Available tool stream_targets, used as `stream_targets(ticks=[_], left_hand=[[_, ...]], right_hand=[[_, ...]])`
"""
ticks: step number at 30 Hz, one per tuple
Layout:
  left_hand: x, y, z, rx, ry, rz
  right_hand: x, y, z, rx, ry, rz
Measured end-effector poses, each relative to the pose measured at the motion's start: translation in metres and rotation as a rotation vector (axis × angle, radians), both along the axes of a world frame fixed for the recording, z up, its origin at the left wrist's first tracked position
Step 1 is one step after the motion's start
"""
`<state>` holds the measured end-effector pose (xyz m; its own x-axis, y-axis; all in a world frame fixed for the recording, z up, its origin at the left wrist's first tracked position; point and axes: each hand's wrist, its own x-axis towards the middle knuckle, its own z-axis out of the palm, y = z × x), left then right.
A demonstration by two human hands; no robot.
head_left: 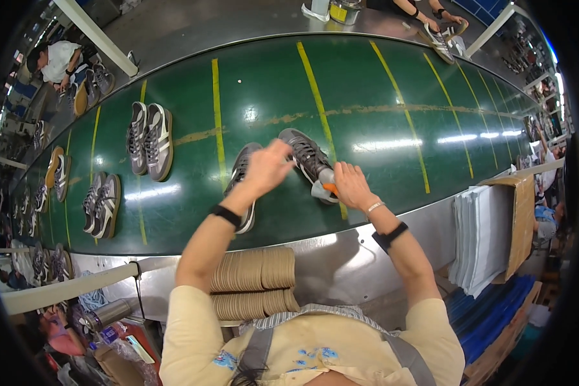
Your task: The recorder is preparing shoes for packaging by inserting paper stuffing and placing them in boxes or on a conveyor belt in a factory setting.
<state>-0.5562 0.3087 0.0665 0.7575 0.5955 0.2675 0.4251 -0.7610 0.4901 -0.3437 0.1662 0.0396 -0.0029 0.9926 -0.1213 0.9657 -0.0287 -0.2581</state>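
A grey sneaker (307, 154) with dark laces lies on the green conveyor belt (379, 83), its toe pointing away and to the left. Over its heel, my right hand (355, 185) closes round an orange-handled tool (330, 188); the palm covers most of it. Something pale grey (321, 183) shows at the shoe's opening, its kind unclear. My left hand (268, 168) is between this sneaker and its mate (243, 162), close to the first shoe's side. Its fingers are bent and smeared by motion. The mate is partly covered by my left hand and forearm.
Pairs of sneakers (149, 141) stand farther left on the belt, which has yellow cross lines. Brown curved inserts (254, 270) are stacked below the near edge. Grey-white sheets (475, 238) stand by cardboard at right. Across the belt, another person's hands (434, 27) hold a shoe.
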Motion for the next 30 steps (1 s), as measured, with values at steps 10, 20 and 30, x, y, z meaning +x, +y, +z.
stream_targets(ticks=[10, 20, 30], left_hand=[[-0.146, 0.012, -0.034, -0.7, 0.495, 0.141], [-0.092, 0.005, -0.026, -0.323, 0.284, 0.313], [0.008, 0.013, -0.048, -0.465, 0.137, 0.653]], right_hand=[[0.031, 0.017, -0.008, -0.051, 0.219, -0.087], [0.022, 0.029, -0.029, 0.2, 0.053, -0.008], [0.021, 0.046, -0.025, 0.155, 0.001, -0.095]])
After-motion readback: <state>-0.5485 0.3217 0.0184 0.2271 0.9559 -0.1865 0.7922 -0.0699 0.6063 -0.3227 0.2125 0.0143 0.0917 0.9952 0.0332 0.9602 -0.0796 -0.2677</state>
